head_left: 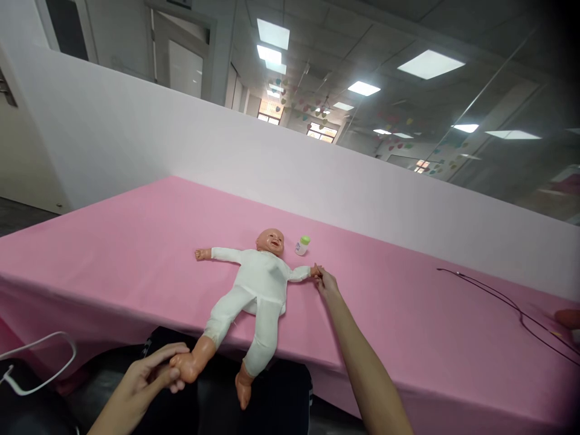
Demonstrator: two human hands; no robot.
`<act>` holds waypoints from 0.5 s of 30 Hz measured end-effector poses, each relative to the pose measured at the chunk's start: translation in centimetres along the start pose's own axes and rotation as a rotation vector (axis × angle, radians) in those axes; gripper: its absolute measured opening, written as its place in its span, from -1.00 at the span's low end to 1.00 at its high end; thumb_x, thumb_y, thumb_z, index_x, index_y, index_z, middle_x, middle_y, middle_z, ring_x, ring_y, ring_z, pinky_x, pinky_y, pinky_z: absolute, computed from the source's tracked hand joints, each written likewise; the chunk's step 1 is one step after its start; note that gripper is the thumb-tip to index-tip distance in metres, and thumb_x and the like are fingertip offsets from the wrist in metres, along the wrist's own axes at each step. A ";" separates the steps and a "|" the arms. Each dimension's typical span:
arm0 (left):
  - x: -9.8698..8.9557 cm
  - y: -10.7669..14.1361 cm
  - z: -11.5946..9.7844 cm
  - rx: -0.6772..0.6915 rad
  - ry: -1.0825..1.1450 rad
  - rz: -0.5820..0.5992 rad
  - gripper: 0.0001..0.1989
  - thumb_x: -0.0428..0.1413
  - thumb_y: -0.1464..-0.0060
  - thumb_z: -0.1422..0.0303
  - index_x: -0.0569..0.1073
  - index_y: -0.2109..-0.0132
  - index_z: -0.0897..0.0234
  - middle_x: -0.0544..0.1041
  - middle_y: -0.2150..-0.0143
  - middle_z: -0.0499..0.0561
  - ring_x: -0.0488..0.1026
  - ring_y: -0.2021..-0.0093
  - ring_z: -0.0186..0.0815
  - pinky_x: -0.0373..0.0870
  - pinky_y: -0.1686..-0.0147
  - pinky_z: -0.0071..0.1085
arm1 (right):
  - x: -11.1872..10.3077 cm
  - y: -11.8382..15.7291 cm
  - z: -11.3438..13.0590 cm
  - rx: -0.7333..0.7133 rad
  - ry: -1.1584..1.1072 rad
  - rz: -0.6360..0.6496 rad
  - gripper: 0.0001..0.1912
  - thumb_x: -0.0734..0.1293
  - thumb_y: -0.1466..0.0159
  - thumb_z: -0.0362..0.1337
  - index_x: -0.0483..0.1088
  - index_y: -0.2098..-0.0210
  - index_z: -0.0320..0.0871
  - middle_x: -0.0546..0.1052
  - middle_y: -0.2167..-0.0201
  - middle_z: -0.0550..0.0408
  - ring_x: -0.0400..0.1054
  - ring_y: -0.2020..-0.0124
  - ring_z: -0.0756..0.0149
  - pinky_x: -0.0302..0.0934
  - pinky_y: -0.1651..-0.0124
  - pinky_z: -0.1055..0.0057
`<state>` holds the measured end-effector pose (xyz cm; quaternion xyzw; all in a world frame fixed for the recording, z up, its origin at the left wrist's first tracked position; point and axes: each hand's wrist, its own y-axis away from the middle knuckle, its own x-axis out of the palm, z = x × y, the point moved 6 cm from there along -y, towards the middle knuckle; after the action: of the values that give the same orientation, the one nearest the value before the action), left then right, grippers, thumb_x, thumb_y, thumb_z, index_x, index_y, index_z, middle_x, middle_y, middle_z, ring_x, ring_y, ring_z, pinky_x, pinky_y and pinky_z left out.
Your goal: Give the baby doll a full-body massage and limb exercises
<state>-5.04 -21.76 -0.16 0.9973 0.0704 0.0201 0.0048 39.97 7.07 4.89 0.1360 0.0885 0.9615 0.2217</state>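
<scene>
A baby doll in a white cloth suit lies face up on the pink-covered table, its legs hanging over the front edge. My left hand is closed around the doll's foot at the left, off the table edge. With fingers pinched, my right hand grips the doll's small hand on the right side. Just right of the doll's head stands a small white bottle with a green cap. The doll's other arm stretches out to the left, untouched.
Thin dark cables lie across the table's right part. A white cable loops at the lower left. Behind the table runs a low white wall with glass above. An orange-brown object shows at the right edge.
</scene>
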 end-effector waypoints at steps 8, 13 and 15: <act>3.5 -5.0 -4.7 0.107 0.060 0.045 -0.53 0.34 -0.06 0.03 0.66 0.01 0.27 0.69 0.19 0.08 0.62 0.28 -0.14 0.59 0.23 -0.33 | 4.1 3.5 3.9 -0.204 -0.007 0.249 -0.76 0.59 -0.15 -0.17 0.53 0.38 -0.17 0.43 0.56 0.20 0.20 0.60 0.51 0.21 0.56 0.55; 8.5 -12.0 -7.9 0.184 0.150 0.107 -0.48 0.30 -0.12 0.04 0.61 -0.07 0.33 0.69 0.12 0.13 0.64 0.22 -0.14 0.58 0.12 -0.27 | 9.1 9.5 1.9 -0.335 0.413 0.625 -0.54 0.54 -0.15 0.12 0.54 0.32 -0.18 0.46 0.61 0.18 0.27 0.62 0.41 0.17 0.55 0.44; 10.0 -14.0 -8.1 0.198 0.160 0.129 -0.49 0.30 -0.11 0.02 0.63 -0.01 0.36 0.69 0.15 0.15 0.63 0.23 -0.14 0.57 0.15 -0.29 | 9.9 10.9 0.1 -0.338 0.494 0.686 -0.50 0.51 -0.17 0.18 0.51 0.34 -0.17 0.48 0.59 0.17 0.31 0.59 0.38 0.20 0.52 0.43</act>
<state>2.57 -6.39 8.16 0.9906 0.0081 0.0926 -0.1007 27.08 1.85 9.75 -0.1141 -0.0696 0.9840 -0.1181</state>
